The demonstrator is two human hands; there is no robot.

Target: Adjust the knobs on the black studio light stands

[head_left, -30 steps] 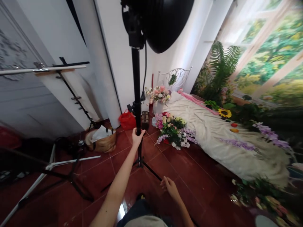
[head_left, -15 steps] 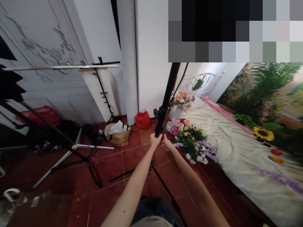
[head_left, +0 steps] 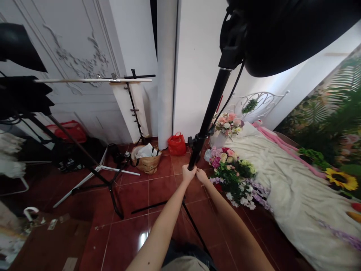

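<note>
No writing, label, brand, number or sign can be read on the black light stand (head_left: 207, 116), the red plastic bag (head_left: 177, 145) or anything else in view.

Left of the left grip (head_left: 188, 174), a white panelled wall (head_left: 70, 109) with carved moulding, above dark red floor tiles (head_left: 160, 192). Straight beyond the grip, a plain white wall (head_left: 200, 67). Right of it, a cream-draped bed (head_left: 293, 195) with a white metal headboard (head_left: 261, 101), against a painted garden backdrop (head_left: 318, 120).

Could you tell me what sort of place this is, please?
Likely a photography studio: a large black studio light on a stand, a white backdrop roll, and a bed dressed with flowers.
</note>
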